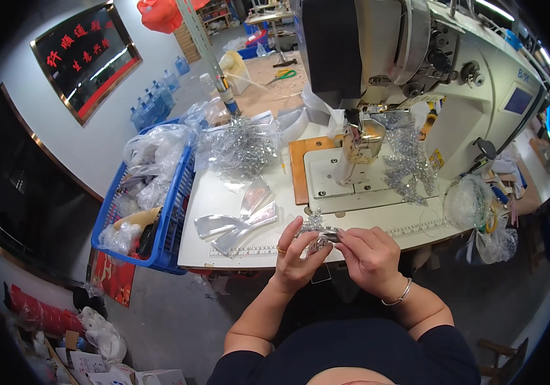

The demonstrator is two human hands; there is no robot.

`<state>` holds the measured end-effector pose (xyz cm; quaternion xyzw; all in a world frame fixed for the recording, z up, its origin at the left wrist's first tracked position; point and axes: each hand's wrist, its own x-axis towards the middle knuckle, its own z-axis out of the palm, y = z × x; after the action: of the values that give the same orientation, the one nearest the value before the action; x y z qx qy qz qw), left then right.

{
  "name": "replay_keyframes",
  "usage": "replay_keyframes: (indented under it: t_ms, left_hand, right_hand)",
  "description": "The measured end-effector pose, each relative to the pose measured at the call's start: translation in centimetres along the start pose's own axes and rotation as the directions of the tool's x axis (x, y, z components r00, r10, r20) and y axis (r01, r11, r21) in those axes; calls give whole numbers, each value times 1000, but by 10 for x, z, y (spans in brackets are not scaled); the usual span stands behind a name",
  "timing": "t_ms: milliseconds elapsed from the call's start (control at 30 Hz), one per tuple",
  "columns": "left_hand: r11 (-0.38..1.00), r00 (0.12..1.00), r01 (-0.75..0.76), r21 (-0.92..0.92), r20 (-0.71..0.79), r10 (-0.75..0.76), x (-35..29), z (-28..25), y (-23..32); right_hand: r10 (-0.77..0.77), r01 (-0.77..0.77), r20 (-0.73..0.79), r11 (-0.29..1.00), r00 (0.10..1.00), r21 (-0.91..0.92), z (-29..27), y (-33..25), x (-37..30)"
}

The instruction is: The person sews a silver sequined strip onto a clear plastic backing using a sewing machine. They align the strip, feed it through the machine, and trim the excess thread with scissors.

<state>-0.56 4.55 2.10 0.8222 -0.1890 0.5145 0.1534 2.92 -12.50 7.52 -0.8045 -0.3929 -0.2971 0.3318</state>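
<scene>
Just in front of the sewing machine table's near edge, my left hand [297, 253] is closed on a silver, sparkly beaded trim [314, 222]. My right hand [371, 253] pinches a small dark metal tool [331, 237] against the trim; its exact kind is partly hidden by the fingers. Under the hands a clear strip [321, 274] hangs down. Left of them, clear plastic pieces [236, 221] lie crossed on the table. Behind these sits a heap of silver sparkly trims [241, 149]. More silver trim [410, 163] rests right of the machine's post.
The sewing machine [493, 96] fills the far right, its needle post [356, 160] rising from a white plate. A blue basket [173, 218] with plastic bags stands left of the white table [268, 258]. Green-handled scissors [282, 75] lie farther back. A clear bag [471, 204] is at the right edge.
</scene>
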Motion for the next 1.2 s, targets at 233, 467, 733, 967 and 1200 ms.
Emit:
replay_keyframes:
  t_ms: [233,467,733,967,1200]
  left_hand:
    - [1000,1000,21,10,-6,-21,0,1,-3]
    - [1000,1000,-14,21,-3,14,1,1,-3]
    - [1000,1000,-5,9,7,4,2,2,-3]
    - [997,1000,6,-80,-13,-7,2,4,-1]
    - [995,998,48,-89,-44,-53,7,3,2]
  right_hand:
    - [32,-32,0,999,999,28,-5,-1,4]
    - [18,-18,-7,999,1000,30,-1,0,7]
    - [4,-4,7,1000,1000,23,2,2,8]
    - [-18,18,-2,1000,1000,-12,1,4,7]
    - [35,-33,-17,993,999,115,12,8,4]
